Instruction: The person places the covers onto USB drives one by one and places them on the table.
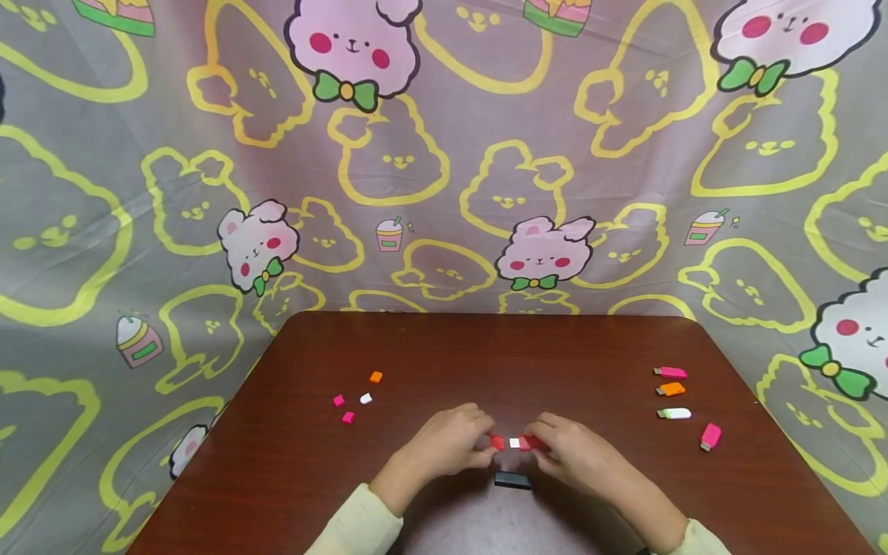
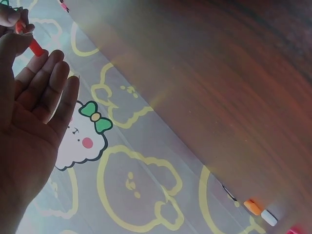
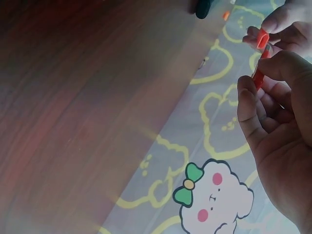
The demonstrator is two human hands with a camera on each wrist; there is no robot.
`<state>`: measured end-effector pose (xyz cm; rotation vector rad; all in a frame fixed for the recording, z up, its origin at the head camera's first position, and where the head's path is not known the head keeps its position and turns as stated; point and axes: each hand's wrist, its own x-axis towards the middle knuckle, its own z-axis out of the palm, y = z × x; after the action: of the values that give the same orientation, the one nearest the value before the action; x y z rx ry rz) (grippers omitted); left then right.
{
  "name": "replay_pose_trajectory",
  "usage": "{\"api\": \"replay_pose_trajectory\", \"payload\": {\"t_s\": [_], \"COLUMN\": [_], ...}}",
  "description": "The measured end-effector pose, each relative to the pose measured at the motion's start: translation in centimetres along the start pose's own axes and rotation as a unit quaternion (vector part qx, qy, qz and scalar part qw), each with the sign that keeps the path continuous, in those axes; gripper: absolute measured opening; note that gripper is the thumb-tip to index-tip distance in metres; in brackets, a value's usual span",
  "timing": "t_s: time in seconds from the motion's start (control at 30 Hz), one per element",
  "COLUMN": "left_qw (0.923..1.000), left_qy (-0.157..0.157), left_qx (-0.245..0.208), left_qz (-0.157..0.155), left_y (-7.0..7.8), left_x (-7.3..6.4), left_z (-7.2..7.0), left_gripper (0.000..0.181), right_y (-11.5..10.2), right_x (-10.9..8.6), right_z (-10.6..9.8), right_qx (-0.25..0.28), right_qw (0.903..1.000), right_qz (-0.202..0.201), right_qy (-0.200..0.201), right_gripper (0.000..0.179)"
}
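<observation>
Left hand [image 1: 454,439]: grip pinched tight on red cap [image 1: 497,442], fingertips nearly together. Right hand [image 1: 572,455]: grip likewise pinched on red USB stick [image 1: 526,443], pale plug pointing left at cap. Small gap between plug and cap in head view; both sit mid-counter, toward near side. Black stick [image 1: 512,481] lies just on near side of them, between the forearms. Counter [image 1: 520,347] has rounded far corners; far edge meets patterned cloth [image 1: 444,177], well apart from hands. Plenty of room on far side, less on near side with the black stick there. Left: orange cap [image 1: 375,377], white cap [image 1: 365,398], two pink caps [image 1: 348,418] loosely grouped, inside left edge. Right: pink, orange and white sticks [image 1: 672,389] in a column, another pink stick [image 1: 711,436] nearer, inside right edge. Wide stretches separate both groups from hands.
</observation>
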<state>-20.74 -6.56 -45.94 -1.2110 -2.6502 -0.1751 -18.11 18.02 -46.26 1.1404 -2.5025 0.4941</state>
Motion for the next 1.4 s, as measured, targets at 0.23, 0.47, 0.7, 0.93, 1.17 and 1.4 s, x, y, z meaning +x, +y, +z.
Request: {"api": "replay_pose_trajectory", "payload": {"t_s": [0.23,0.47,0.7,0.93,1.17,1.4], "left_qw": [0.9999,0.9998,0.9997,0.9997,0.999,0.9992], "left_qy": [0.007,0.006,0.011,0.015,0.03,0.025], "left_qx": [-0.008,-0.014,-0.014,-0.003,0.014,0.009], "left_qz": [0.006,0.011,0.015,0.021,0.032,0.029], "left_y": [0.05,0.17,0.31,0.48,0.75,0.92], "left_x": [0.09,0.2,0.3,0.46,0.48,0.73], "left_z": [0.14,-0.06,-0.11,-0.2,-0.32,-0.31], "left_gripper": [0.017,0.018,0.018,0.02,0.02,0.019], "right_y": [-0.29,-0.42,-0.48,-0.39,-0.41,-0.46], "right_x": [0.16,0.27,0.3,0.4,0.5,0.67], "right_z": [-0.03,0.1,0.0,0.02,0.14,0.3], "right_qx": [0.0,0.0,0.002,0.008,0.006,0.007], "right_qw": [1.0,0.9999,1.0,0.9999,0.9996,0.9988], "right_qz": [-0.005,-0.006,-0.003,-0.009,-0.025,-0.04], "right_qy": [0.005,0.008,0.002,0.0,0.01,0.026], "right_gripper": [0.028,0.027,0.028,0.028,0.028,0.026]}}
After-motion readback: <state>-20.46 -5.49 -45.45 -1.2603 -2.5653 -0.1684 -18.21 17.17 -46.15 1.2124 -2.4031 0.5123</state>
